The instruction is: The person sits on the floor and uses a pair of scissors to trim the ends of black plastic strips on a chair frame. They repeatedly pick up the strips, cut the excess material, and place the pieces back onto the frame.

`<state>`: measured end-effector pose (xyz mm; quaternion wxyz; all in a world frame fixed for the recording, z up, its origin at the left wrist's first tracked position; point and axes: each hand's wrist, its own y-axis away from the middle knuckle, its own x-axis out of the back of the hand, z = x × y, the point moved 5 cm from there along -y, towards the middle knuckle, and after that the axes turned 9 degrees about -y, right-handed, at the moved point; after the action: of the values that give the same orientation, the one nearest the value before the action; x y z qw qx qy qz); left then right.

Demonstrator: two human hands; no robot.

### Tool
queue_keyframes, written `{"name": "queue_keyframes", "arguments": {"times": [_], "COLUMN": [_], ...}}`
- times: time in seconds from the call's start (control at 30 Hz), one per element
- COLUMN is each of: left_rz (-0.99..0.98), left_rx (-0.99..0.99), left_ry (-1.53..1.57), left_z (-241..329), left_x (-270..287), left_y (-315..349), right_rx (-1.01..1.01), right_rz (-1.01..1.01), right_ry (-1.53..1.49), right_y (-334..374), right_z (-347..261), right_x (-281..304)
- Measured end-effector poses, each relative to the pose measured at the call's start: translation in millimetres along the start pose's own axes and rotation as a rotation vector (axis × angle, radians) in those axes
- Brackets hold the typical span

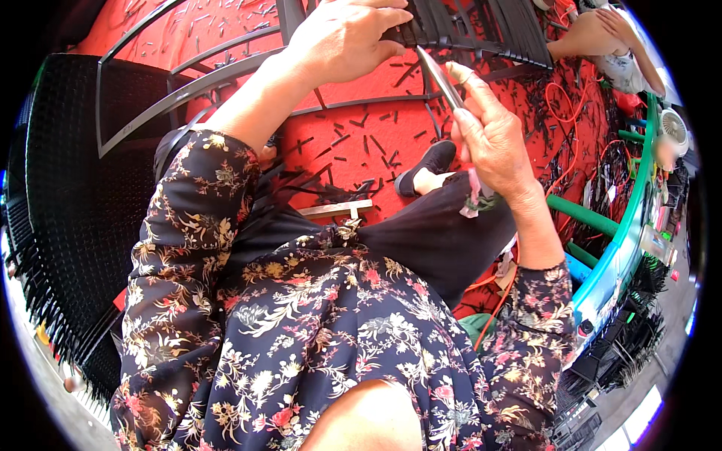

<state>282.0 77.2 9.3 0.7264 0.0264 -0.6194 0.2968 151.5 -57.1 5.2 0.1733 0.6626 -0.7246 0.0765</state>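
My left hand (347, 39) reaches to the edge of a dark woven piece at the top of the view. Its thumb and fingers close round the ends of black flat strips (432, 22) there. In my right hand (492, 139) is a knife (439, 78), its narrow metal blade pointing up and left toward those strips. The blade tip stops close below the woven edge, to the right of my left thumb. A pinkish cloth scrap (472, 192) hangs below my right palm. Most of the knife's handle is hidden by my fingers.
A black metal frame (226, 71) crosses the upper left, beside a large black woven panel (75, 173). Cut strip scraps litter the red floor covering (342, 143). A light blue-green rail (628, 225), orange cords (560, 101), a small fan (674, 128) and another person's arm (594, 34) are at right.
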Motion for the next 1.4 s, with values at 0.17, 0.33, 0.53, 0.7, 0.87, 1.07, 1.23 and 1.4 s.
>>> {"name": "queue_keyframes", "arguments": {"times": [0.17,0.33,0.53,0.7,0.87,1.07,1.23,1.4], "left_rz": [0.051,0.063,0.066,0.077,0.114,0.063,0.043,0.055], "left_rx": [0.012,0.023,0.042,0.074,0.083,0.128,0.044,0.021], "left_ry": [0.010,0.022,0.014,0.010,0.056,0.009,0.059,0.094], "left_z": [-1,-3,-2,0,2,0,-3,1], "left_x": [1,-3,-8,-6,-12,-9,-14,-14], "left_y": [-2,-1,1,1,1,0,-1,-4], "right_rx": [0.138,0.134,0.133,0.200,0.301,0.250,0.263,0.206], "right_rz": [0.101,0.097,-0.013,0.030,0.340,0.173,0.078,0.013], "right_ry": [0.086,0.134,0.338,0.416,0.260,0.292,0.371,0.330], "right_y": [-7,-9,-17,-16,2,-10,-17,-22], "right_z": [-3,-5,-18,-19,15,3,-4,-2], "right_x": [-9,-11,-4,-11,-38,-16,-6,6]}}
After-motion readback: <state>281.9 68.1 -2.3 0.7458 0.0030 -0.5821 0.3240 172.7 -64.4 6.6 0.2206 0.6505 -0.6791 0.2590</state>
